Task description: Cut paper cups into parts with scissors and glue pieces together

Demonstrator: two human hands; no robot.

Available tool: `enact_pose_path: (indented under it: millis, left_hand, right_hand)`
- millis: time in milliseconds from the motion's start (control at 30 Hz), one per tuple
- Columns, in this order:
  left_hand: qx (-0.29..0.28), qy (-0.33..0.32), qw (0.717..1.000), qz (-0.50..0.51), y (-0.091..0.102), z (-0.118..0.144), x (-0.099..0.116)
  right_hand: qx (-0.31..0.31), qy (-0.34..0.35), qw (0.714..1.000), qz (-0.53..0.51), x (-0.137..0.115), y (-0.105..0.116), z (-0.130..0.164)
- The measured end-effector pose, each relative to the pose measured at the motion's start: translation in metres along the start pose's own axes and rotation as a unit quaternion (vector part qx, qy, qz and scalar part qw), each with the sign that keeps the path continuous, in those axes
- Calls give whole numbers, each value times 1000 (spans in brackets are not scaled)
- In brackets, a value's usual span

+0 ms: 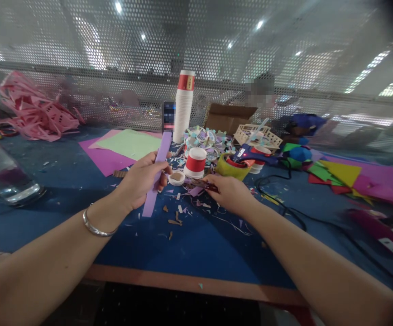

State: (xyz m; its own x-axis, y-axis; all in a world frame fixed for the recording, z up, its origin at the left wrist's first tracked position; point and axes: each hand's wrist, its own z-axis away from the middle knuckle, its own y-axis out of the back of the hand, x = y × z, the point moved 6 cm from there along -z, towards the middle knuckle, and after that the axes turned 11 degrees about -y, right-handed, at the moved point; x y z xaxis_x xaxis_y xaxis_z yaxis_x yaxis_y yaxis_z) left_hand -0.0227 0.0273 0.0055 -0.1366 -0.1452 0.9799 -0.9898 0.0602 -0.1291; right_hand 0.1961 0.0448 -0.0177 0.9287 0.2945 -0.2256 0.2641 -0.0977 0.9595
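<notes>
My left hand (147,176) pinches a long purple paper strip (151,199), held tilted above the blue table. My right hand (228,192) is closed round the dark reddish handles of a pair of scissors (211,186), whose blades point left over paper scraps. Between the hands stands an upside-down red and white paper cup (195,164). A small round white piece with a brown centre (176,177) lies just right of my left fingers. Behind the cup rises a tall stack of paper cups (183,111).
A glue gun (251,155) rests across a yellow container (232,168), its black cord trailing right. Coloured sheets (131,144) lie at left; a glass of water (9,176) stands far left. Pink paper strips (40,108), a cardboard box (228,118) and scattered scraps (174,222) surround the work area.
</notes>
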Motion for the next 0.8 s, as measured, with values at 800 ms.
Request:
enact_pose_path:
  millis: [800]
  left_hand:
    - [-147, -11, 970, -196, -3, 0, -7]
  right_hand:
    - [171, 126, 950, -228, -36, 43, 30]
